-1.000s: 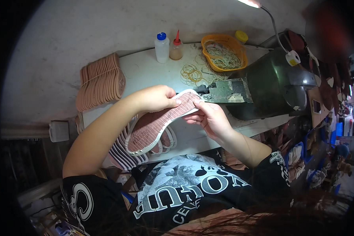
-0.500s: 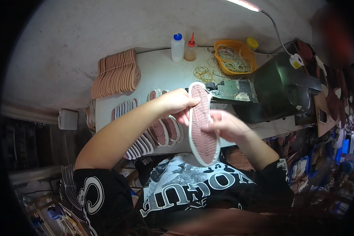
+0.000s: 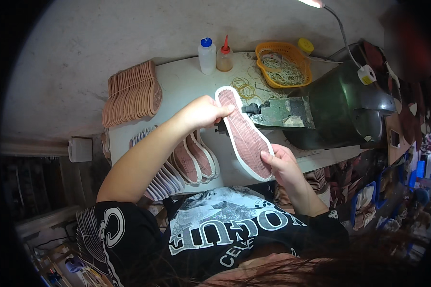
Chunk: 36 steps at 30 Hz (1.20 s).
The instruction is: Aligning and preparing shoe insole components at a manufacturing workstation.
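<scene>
So we're holding a pink sole (image 3: 246,138) with a white rim over the near part of the counter (image 3: 177,88), left of the green machine (image 3: 342,105). Our left hand (image 3: 209,112) is pinching its far end and our right hand (image 3: 283,164) is gripping the near end, fingers grasping it both sides. A tan sole bundle (image 3: 129,95) is sitting far left.

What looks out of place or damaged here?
Mildly odd: yellowish bands lie loose on the white tabletop, outside the orange basket that holds similar pale ones. The green machine's flat arm has pale, worn-looking patches. The pink sole in both hands shows no obvious damage.
</scene>
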Available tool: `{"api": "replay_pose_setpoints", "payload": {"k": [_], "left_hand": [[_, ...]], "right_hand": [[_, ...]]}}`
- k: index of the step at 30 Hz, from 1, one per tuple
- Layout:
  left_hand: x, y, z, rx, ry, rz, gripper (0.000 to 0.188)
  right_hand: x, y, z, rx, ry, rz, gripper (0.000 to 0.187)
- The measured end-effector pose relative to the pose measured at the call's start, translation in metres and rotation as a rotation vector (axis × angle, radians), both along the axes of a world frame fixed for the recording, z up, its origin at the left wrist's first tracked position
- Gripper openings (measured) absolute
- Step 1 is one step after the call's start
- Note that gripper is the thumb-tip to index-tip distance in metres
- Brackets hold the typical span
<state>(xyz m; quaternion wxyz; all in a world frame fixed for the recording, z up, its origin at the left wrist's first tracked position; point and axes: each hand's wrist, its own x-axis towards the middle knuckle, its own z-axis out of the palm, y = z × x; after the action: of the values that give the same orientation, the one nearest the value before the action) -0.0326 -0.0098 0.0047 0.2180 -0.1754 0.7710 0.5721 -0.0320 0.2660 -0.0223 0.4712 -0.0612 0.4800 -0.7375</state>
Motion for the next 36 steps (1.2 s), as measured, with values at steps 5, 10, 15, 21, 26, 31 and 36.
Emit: {"api": "replay_pose_setpoints", "payload": {"k": [5, 10, 15, 21, 26, 31, 36], "left_hand": [[-0.017, -0.026, -0.005, -0.016, -0.014, -0.051, 0.045], [0.032, -0.03, -0.036, 0.264, 0.253, 0.252, 0.032], [0.11, 0.003, -0.013, 0.801, 0.349, 0.495, 0.042], [0.148, 0.011, -0.006, 0.955, 0.571, 0.611, 0.046], [0.164, 0.025, -0.006, 0.602, 0.614, 0.69, 0.044], [0.168, 0.04, 0.0, 0.291, 0.648, 0.696, 0.032], [0.164, 0.046, 0.001, -0.11, 0.66, 0.575, 0.025]], "right_hand": [[-0.006, -0.03, 0.003, -0.094, -0.048, 0.049, 0.027], [0.004, -0.059, 0.007, -0.086, 0.108, 0.085, 0.029], [0.043, -0.068, 0.026, -0.076, 0.127, 0.293, 0.03], [0.056, -0.083, 0.026, -0.031, 0.327, 0.42, 0.03], [0.057, -0.104, 0.034, 0.096, 1.049, 0.016, 0.023], [0.049, -0.11, 0.044, 0.182, 1.565, 0.091, 0.011], [0.037, -0.105, 0.052, 0.272, 1.723, 0.418, 0.008]]}}
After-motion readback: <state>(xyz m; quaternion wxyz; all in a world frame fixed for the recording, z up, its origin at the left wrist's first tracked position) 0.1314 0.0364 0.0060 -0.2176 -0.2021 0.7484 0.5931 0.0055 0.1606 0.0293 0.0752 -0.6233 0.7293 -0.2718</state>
